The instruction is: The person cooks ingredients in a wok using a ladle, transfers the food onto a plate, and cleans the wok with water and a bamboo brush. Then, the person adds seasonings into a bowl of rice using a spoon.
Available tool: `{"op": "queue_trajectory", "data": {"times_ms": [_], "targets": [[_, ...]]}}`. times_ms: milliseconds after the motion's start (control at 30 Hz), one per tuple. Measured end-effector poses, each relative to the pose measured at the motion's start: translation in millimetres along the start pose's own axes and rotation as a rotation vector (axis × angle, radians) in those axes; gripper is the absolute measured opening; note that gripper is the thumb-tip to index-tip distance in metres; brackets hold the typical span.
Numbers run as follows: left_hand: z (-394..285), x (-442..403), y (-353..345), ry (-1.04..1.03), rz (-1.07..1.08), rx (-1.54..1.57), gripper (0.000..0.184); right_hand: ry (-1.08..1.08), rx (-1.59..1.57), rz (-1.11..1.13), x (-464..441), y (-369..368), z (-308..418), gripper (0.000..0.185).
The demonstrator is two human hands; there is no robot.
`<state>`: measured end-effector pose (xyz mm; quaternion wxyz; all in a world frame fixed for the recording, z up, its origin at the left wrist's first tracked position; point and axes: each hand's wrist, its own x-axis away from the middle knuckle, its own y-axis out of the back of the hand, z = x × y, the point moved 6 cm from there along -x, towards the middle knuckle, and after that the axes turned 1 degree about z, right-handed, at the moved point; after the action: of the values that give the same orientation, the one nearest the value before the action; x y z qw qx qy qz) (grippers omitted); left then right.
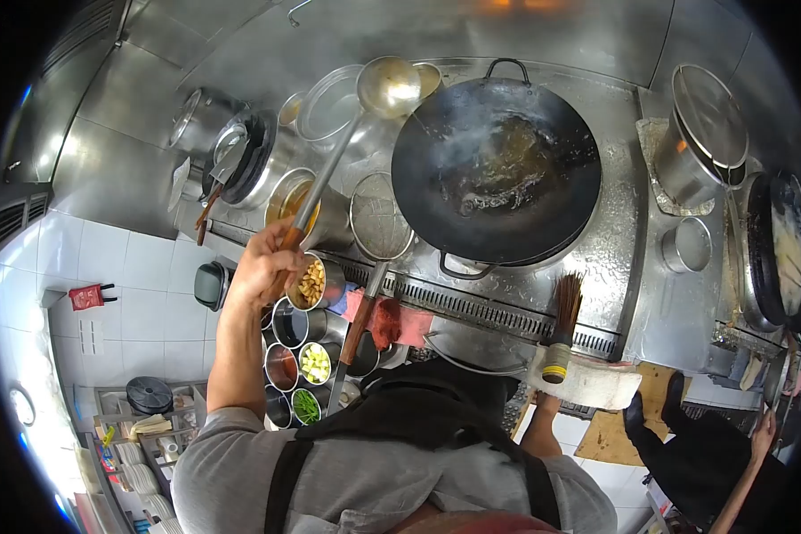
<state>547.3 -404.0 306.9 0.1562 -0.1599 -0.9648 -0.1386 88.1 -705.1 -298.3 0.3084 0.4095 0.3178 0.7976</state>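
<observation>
My left hand (270, 264) is closed round the wooden end of a long-handled ladle (340, 147). The ladle's round metal bowl is raised by the rear left rim of a black wok (423, 191). Bubbling oil-like liquid (498, 169) and wisps of steam or smoke show inside the wok. Just below my left hand sits a metal pot of browned chunks (311, 283). My right hand (546, 405) is low at the stove's front edge, its fingers hidden by a white cloth (587, 378). A bamboo wok brush (562, 329) lies over that cloth.
A mesh strainer (381, 214) rests left of the wok. Several containers, including chopped green vegetables (306, 406) and pale cubes (315, 363), stand at front left. Tall pot (694, 160) and another pan (774, 249) are at right. A co-worker's arm (743, 476) reaches in at lower right.
</observation>
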Motion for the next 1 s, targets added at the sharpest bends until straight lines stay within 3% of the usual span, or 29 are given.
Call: {"op": "queue_trajectory", "data": {"times_ms": [33,100,167,233,300,367,433,500,533,600,667,700,767,800,833,867,933,967,1000], "targets": [[2.5,-9.6,9.8,-0.006,0.002,0.014,0.071,0.067,0.016,0.054,11.3,4.3,-0.2,0.023],[5.2,-40.9,44.1,-0.088,-0.157,-0.303,0.067,0.233,-0.019,0.311,60.2,29.1,25.2,0.020],[21.1,-94.7,88.5,-0.235,-0.218,-0.637,0.062,0.426,-0.065,0.223,121.8,118.0,138.0,0.028],[19.3,-134.3,106.6,-0.128,-0.393,-0.877,0.049,0.251,-0.171,0.431,160.2,190.4,238.9,0.025],[27.9,-179.1,126.1,-0.071,-0.388,-1.008,0.042,0.412,-0.387,0.410,181.6,249.5,315.5,0.015],[58.4,-244.5,159.7,-0.065,-0.377,-1.055,0.032,0.865,-0.709,0.254,214.0,344.1,419.5,0.006],[31.8,-230.8,136.3,0.073,-0.318,-0.939,0.026,1.370,-0.985,0.422,245.1,413.2,492.6,0.016],[74.4,-305.3,173.3,0.111,-0.187,-0.821,0.016,1.623,-1.276,0.742,275.9,451.4,550.0,0.005],[70.2,-294.4,161.9,0.138,-0.177,-0.407,0.014,1.619,-1.363,0.807,288.8,455.2,561.8,0.008],[68.4,-296.3,146.0,0.150,-0.125,-0.111,0.011,1.621,-1.444,0.875,318.1,449.8,585.2,0.011],[66.4,-311.6,150.7,0.115,-0.098,0.100,0.009,1.312,-1.936,0.561,326.7,447.6,589.1,0.009],[67.2,-314.2,147.1,0.136,-0.016,0.304,0.009,1.319,-1.919,0.589,316.2,444.0,590.8,0.009],[71.7,-305.7,140.8,0.159,0.110,0.655,0.010,1.714,-1.427,0.869,309.2,434.3,593.6,0.020],[63.3,-299.9,138.6,0.132,0.149,0.811,0.012,1.703,-1.197,0.910,303.9,439.8,597.1,0.014],[64.4,-300.6,140.1,0.200,0.196,0.889,0.015,1.620,-1.131,0.856,292.7,434.0,594.6,0.014],[57.0,-286.4,137.7,0.084,0.137,0.957,0.016,1.535,-1.068,0.807,280.9,422.8,588.5,0.013],[49.9,-267.7,132.4,0.160,0.298,1.020,0.014,1.396,-0.900,0.434,244.7,408.5,562.4,0.015],[51.0,-262.7,136.0,0.058,0.279,1.040,0.012,1.181,-0.810,0.424,219.5,392.4,535.2,0.015],[41.4,-243.2,130.0,0.089,0.318,1.027,0.011,0.865,-0.904,0.346,200.7,376.2,510.8,0.016]]}}
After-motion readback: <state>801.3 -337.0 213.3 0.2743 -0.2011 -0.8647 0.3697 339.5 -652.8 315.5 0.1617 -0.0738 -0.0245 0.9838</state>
